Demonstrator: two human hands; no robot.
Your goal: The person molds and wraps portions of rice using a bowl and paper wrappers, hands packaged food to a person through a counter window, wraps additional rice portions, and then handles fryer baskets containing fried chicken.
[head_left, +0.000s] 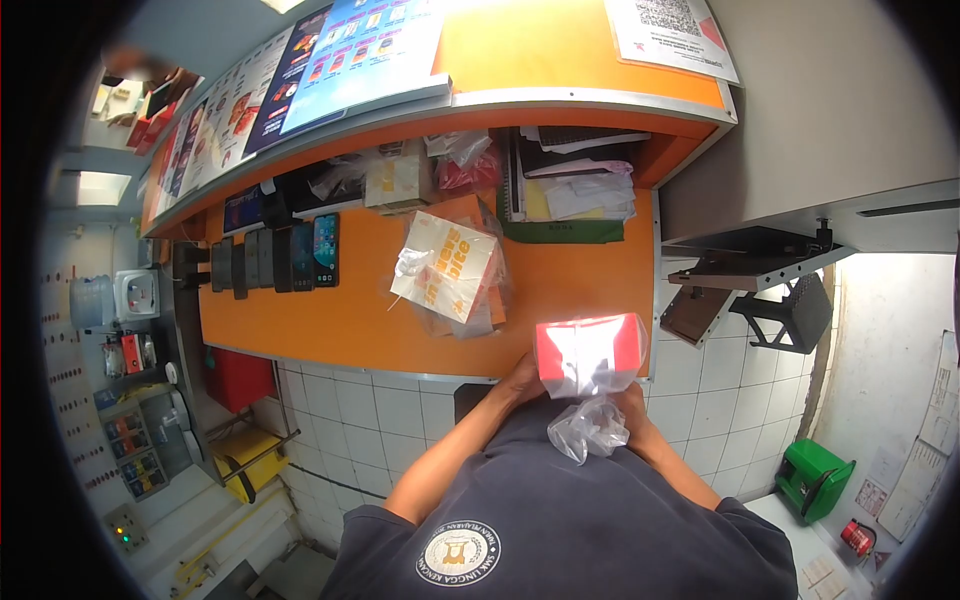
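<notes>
Nearest is the dark navy short-sleeved shirt (620, 520) of the person, with a round white emblem (459, 553) on its left side. Just beyond it, at the near edge of the counter, is a red-and-white box (553, 347) wrapped in clear plastic. The left hand (524, 380) grasps it from the left and the right hand (630, 402) from the right, with most fingers hidden behind or under it. The gathered end of the clear plastic bag (588, 430) hangs on the near side, between the forearms.

Farther off, on the orange counter with a metal edge (590, 285), a white carton with orange lettering (447, 262) lies askew in its own clear plastic, left of the held box and apart from it. Farther left, dark smartphones stand in a row, the rightmost phone (325, 250) with a lit screen. Under the raised ledge at the far side are stacked notebooks and papers (580, 195) over a green folder (560, 232), and left of them a red plastic-wrapped bundle (468, 170). Printed food posters (365, 55) cover the ledge's far left.
</notes>
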